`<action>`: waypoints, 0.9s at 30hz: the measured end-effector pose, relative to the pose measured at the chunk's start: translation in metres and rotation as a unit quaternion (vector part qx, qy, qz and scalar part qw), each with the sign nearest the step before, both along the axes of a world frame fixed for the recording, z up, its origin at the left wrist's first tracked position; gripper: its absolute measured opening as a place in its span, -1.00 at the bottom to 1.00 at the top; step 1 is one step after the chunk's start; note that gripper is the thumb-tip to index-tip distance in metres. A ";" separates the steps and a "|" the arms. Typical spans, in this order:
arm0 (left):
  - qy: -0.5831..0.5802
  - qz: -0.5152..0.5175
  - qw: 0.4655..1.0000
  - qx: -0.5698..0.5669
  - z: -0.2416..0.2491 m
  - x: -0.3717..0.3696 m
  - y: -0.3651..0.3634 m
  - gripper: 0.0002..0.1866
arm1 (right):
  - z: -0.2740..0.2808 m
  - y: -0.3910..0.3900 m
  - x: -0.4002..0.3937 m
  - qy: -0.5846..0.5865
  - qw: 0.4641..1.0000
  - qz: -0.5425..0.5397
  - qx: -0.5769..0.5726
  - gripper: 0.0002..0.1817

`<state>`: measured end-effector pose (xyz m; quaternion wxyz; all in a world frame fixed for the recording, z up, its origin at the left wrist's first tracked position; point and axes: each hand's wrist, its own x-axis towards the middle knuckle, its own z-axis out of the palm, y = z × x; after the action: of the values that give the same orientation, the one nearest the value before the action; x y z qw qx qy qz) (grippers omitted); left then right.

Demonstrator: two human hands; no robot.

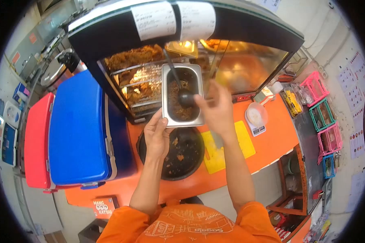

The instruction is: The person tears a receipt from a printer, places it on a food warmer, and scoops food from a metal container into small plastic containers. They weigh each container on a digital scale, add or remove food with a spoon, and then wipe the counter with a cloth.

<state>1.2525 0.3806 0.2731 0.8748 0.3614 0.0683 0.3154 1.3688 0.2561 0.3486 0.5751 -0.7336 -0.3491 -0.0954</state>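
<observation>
My left hand (157, 133) grips the lower left corner of a steel pan (165, 91) holding dark brown food (185, 113). A black ladle (186, 98) rests in the pan, its long dark handle leaning up past the far rim. My right hand (218, 109) is at the pan's right side, blurred, with thumb and fingers apart and the thumb tip close to the ladle's bowl. Below the pan lies a round black tray (182, 156) with brown crumbs. A yellow cutting board (241, 141) with a grey blade-like item (216, 139) lies under my right forearm.
Behind the pan stands a lit glass display case (247, 73) with fried food. Blue (79, 133) and red (34, 141) cool boxes stand at left. A scale (258, 129) with a clear bowl sits on the orange table (271, 152). Coloured baskets (322, 115) line the right.
</observation>
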 end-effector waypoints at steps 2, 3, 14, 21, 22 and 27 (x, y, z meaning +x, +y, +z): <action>0.027 0.004 0.999 0.029 -0.015 -0.022 -0.006 -0.57 | 0.000 0.020 -0.004 -0.238 0.957 -0.103 -0.129 -0.37; 0.041 0.001 0.997 0.065 -0.023 -0.032 -0.008 -0.58 | -0.002 0.035 -0.005 -0.228 0.959 -0.101 -0.135 -0.37; 0.188 -0.022 0.981 -0.038 -0.139 -0.128 -0.037 -0.58 | -0.092 -0.005 -0.055 0.072 0.954 0.065 -0.285 -0.80; 0.168 -0.031 0.978 -0.120 -0.211 -0.151 -0.033 -0.61 | -0.197 -0.037 -0.107 0.054 0.953 0.223 -0.196 -0.84; 0.180 -0.034 0.976 -0.121 -0.222 -0.154 -0.034 -0.61 | -0.215 -0.037 -0.105 0.126 0.950 0.181 -0.221 -0.85; 0.208 -0.030 0.970 -0.119 -0.246 -0.163 -0.036 -0.62 | -0.231 -0.030 -0.090 0.114 0.970 0.159 -0.144 -0.84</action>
<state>1.0895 0.3443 0.0274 0.8871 0.3141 0.2750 0.1969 1.2787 0.2264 0.1172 0.5074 -0.7498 -0.4033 0.1331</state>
